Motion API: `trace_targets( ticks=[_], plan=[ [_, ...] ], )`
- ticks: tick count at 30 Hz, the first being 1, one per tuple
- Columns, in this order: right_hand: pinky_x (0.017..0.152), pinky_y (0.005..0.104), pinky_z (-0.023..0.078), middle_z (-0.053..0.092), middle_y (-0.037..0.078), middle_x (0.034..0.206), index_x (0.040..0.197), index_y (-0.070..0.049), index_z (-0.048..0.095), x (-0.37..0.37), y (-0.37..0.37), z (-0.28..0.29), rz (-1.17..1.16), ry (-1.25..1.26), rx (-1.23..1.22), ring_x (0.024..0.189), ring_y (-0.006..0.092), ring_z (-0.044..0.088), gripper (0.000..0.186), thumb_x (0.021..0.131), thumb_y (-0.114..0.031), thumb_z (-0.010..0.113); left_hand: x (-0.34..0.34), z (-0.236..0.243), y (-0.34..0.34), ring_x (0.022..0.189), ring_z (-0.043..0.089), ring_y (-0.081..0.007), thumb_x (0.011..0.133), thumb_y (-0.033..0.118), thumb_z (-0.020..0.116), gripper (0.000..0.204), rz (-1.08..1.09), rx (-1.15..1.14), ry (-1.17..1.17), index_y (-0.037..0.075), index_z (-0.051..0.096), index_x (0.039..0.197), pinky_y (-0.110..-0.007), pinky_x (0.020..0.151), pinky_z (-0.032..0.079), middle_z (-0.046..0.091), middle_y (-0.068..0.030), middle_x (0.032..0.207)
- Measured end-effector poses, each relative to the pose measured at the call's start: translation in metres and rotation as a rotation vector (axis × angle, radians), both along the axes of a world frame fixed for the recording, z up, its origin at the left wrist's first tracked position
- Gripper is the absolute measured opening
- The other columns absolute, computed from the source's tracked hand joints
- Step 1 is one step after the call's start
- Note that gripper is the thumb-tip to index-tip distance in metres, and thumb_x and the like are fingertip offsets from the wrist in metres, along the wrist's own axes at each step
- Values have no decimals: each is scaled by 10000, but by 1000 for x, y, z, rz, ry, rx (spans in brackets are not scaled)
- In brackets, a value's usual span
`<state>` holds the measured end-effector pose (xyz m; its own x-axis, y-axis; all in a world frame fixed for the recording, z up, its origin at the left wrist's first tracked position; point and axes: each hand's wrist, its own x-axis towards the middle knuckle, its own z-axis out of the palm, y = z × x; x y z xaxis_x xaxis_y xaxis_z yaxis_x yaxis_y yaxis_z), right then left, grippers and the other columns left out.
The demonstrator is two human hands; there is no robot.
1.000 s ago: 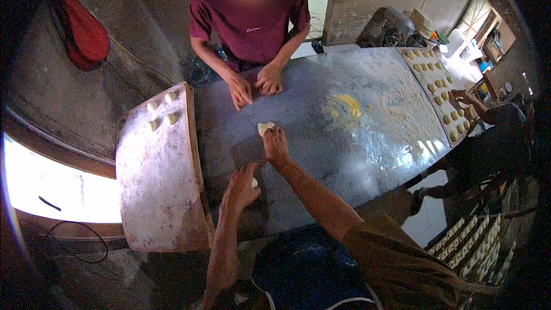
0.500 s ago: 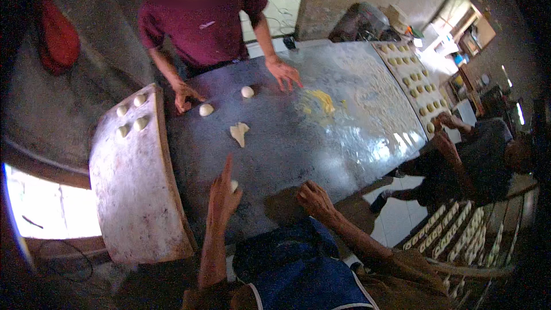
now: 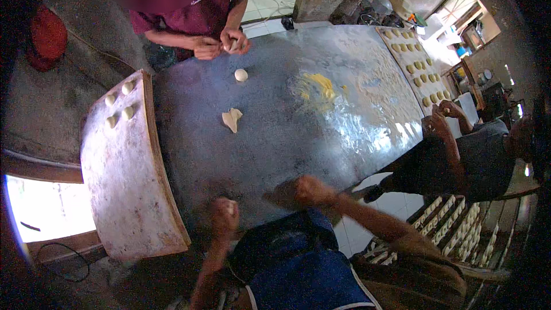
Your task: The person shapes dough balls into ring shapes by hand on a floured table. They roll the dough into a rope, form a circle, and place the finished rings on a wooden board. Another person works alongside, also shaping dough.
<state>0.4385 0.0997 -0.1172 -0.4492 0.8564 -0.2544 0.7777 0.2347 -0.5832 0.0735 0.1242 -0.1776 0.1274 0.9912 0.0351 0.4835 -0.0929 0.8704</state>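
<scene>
My left hand (image 3: 224,216) is closed at the near edge of the metal table (image 3: 270,138), a little smeared by motion. A small pale piece of dough ball (image 3: 231,207) shows between its fingers. To its right, my right hand (image 3: 313,190) is curled above the tabletop, its dark shadow beside it; whatever it may hold is hidden. Farther out lies an uneven, flattened dough scrap (image 3: 232,119). Beyond that scrap sits a round dough ball (image 3: 241,74), near a co-worker in a maroon shirt whose hands (image 3: 221,47) grip a piece of dough.
A floury board (image 3: 123,178) with several dough balls stands at the left. Yellow fat (image 3: 321,87) and flour smear the table's right half. At the far right, another co-worker's hands (image 3: 443,119) work by a tray (image 3: 408,59) of dough pieces. A rack (image 3: 453,229) stands lower right.
My left hand has drawn back toward me and closed round the dough ball. My right hand stays curled, slightly shifted. Across the table, the co-worker has lifted one dough ball off the surface.
</scene>
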Motion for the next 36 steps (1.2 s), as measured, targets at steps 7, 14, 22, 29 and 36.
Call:
trace_targets(
  ticks=[7,14,22,29,36],
  plan=[
    [1002,505,392,573,177,1110,1122,-27,583,-50,26,-3,-187,-101,447,1103,345,534,372,895,-322,603,51,22,17,809,524,-329,961,154,600,173,129,373,243,44,494,878,-471,757,443,507,-127,891],
    [1008,514,410,572,197,1110,1110,8,577,-8,70,34,-187,-319,356,1104,368,546,343,887,-250,611,35,55,47,804,552,-362,961,183,627,194,258,36,148,35,502,954,-454,789,469,547,-156,906],
    [1015,523,430,571,219,1110,1096,49,569,30,62,32,-72,-319,193,1107,394,560,312,879,-168,622,-10,49,37,823,564,-360,943,95,626,177,133,238,345,18,497,1037,-452,766,476,540,-175,915],
    [954,532,439,556,193,1066,1053,15,551,81,-14,-73,-302,219,228,1091,402,536,269,867,-158,640,-21,12,18,809,553,-351,902,33,655,254,36,425,311,13,489,1093,-469,778,471,538,-175,920],
    [801,519,425,504,227,983,969,-1,528,11,29,13,-311,190,178,955,425,508,211,865,-153,631,-31,41,-13,970,563,-353,862,33,707,465,82,216,210,0,482,1269,-463,888,473,563,-177,1052]
  ],
)
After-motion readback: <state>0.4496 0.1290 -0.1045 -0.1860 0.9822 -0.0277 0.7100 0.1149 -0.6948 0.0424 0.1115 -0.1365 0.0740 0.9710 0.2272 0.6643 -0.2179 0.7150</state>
